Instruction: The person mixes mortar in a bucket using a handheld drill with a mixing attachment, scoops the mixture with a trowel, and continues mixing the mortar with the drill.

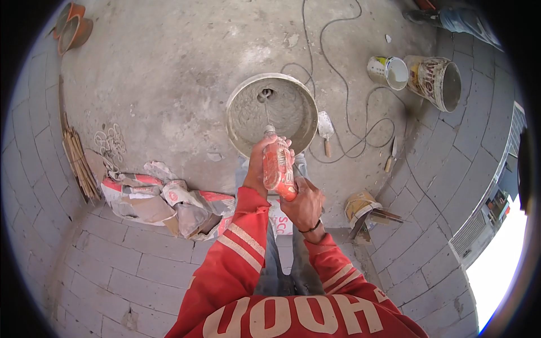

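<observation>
A red, dust-covered electric mixing drill (277, 164) points down into a round bucket (229, 115) of wet grey mortar (292, 110). My left hand (257, 162) is closed around the front of the drill's body, its fingertips showing on the far side. At the rear end, my right hand (305, 205) is wrapped around the handle; the trigger is hidden. A thin shaft runs from the drill's nose to the mortar, where the paddle (266, 93) is partly sunk near the far wall of the bucket.
A trowel (326, 132) lies right of the bucket, near a looping cable (350, 84). Another trowel (391, 158) lies further right. Two pails (414, 73) lie tipped by the right wall. Crumpled sacks (163, 200) and sticks (79, 160) are left. A person's leg (459, 21) shows top right.
</observation>
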### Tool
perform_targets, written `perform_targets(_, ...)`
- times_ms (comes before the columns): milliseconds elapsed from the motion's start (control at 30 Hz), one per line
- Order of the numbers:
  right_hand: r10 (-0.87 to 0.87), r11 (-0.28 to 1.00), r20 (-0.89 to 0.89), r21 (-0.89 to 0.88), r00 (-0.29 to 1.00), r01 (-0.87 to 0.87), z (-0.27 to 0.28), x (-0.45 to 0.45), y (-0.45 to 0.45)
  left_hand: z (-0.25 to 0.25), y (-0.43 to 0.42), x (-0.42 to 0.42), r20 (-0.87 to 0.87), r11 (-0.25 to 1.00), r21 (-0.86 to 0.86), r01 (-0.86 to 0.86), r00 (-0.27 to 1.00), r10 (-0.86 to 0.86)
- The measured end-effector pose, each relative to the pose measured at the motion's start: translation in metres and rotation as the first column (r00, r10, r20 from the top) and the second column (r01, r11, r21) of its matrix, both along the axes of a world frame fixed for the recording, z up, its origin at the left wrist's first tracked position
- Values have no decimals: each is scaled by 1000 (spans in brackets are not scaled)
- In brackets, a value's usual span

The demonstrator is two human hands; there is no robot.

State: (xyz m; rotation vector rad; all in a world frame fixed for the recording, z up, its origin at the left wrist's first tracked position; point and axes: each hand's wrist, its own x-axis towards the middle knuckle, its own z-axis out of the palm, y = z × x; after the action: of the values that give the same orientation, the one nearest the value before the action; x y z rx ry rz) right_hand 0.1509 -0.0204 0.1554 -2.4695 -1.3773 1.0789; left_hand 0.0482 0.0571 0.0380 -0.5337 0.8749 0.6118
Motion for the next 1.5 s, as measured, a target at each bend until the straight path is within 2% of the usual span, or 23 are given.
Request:
perform_targets(167,52,998,-33,27,998,-51,0,-4,2,9,0,-9,-51,1000,-17,-19,999,18)
perform_targets(367,83,996,-49,31,995,-82,-6,-10,-4,4,-7,-19,8,996,39,-84,996,84)
perform_targets(467,57,998,-76,37,995,-54,-4,-15,-4,9,-7,-24,-68,998,6,-56,996,56)
perform_targets(567,121,993,-65,5,991,-121,-3,-15,-5,7,-12,-29,-103,999,17,-51,993,53)
perform_targets(667,113,993,-93,-24,989,-116,-3,-15,-7,7,-15,-31,-92,996,-45,-74,993,70)
perform_targets(767,138,990,-67,-29,988,-140,-4,-15,-7,6,-17,-32,-82,997,17,-71,994,72)
perform_targets(867,56,998,-92,-17,994,-58,-1,-15,-3,7,-16,-29,-114,997,-19,-77,991,74)
perform_targets(967,117,993,-80,-13,990,-119,0,-12,-1,11,-13,-28,-120,997,8,-79,990,79)
perform_targets(1167,107,994,-66,-13,992,-108,-3,-11,-1,12,-10,-26,-138,997,-50,-53,989,46)
perform_targets(1267,70,998,-73,11,995,-69,-4,-10,-1,6,-12,-25,-94,998,-9,-68,993,67)
perform_targets(1500,64,998,-69,-5,996,-65,-3,-4,7,14,-3,-16,-104,995,-30,-96,990,92)
